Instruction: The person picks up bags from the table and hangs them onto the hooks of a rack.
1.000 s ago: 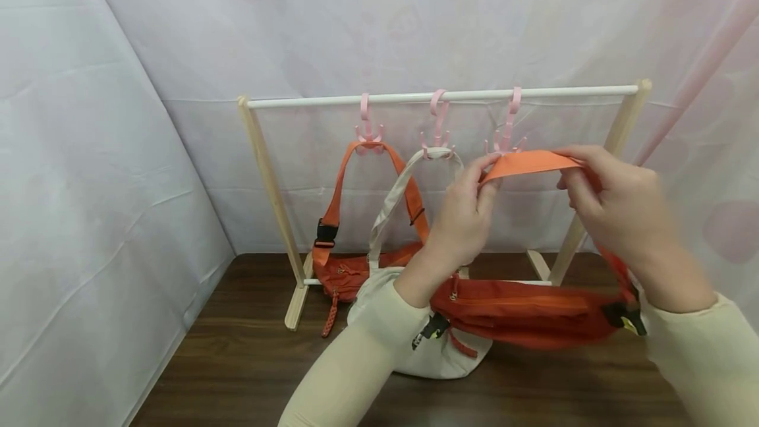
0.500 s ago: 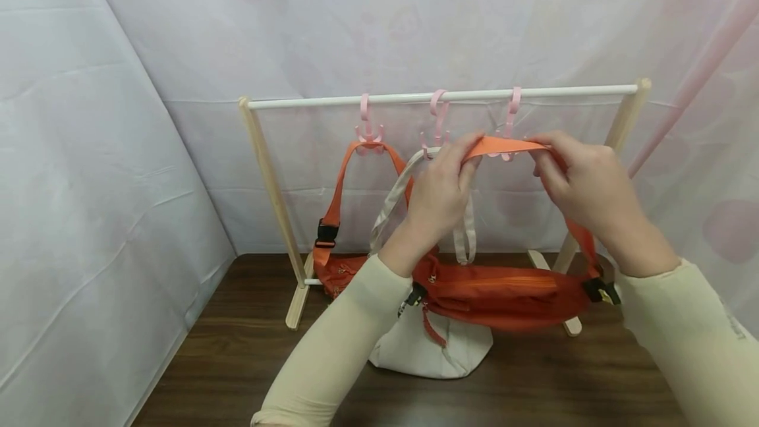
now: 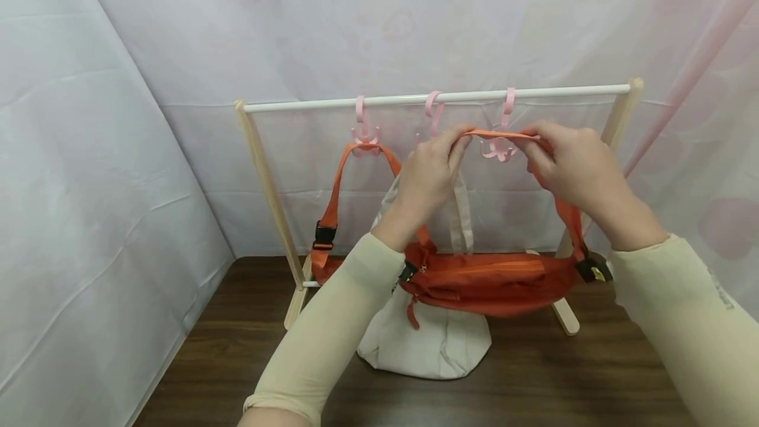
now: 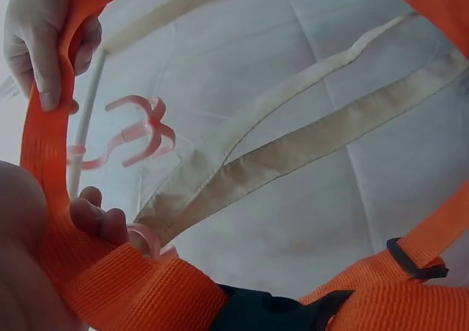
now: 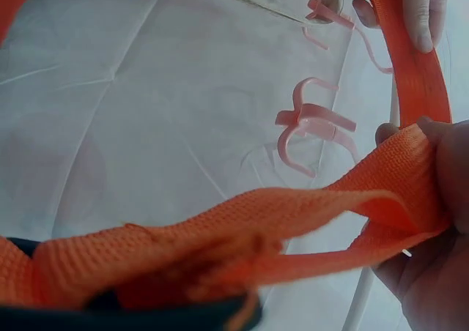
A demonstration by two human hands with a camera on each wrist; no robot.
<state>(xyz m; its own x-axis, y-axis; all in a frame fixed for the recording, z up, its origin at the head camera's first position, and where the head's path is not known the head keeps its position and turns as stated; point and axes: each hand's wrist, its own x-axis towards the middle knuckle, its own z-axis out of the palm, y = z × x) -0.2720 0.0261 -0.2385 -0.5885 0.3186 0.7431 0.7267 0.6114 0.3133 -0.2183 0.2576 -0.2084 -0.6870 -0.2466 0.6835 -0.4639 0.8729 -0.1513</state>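
Note:
Both hands raise an orange waist bag (image 3: 492,282) by its strap (image 3: 498,134). My left hand (image 3: 429,173) pinches one end of the top stretch between thumb and fingers. Farther right, my right hand (image 3: 578,163) grips the same strap, which is pulled nearly flat between them. The red-orange pouch hangs below, in front of a cream cloth bag (image 3: 427,348). Just behind the strap is the right pink hook (image 3: 499,149), its prongs bare; in the right wrist view that hook (image 5: 315,122) sits apart from the strap (image 5: 414,67).
A rack with a white rod (image 3: 308,104) and wooden legs stands on a dark wood table (image 3: 225,348). A second orange bag hangs by its strap (image 3: 335,196) from the left pink hook (image 3: 365,140). The middle hook (image 3: 434,111) is partly hidden by my left hand.
Both hands have moved left and up with the waist bag, bringing the strap level with the right hook. The pouch has shifted left and upward, covering more of the cream bag.

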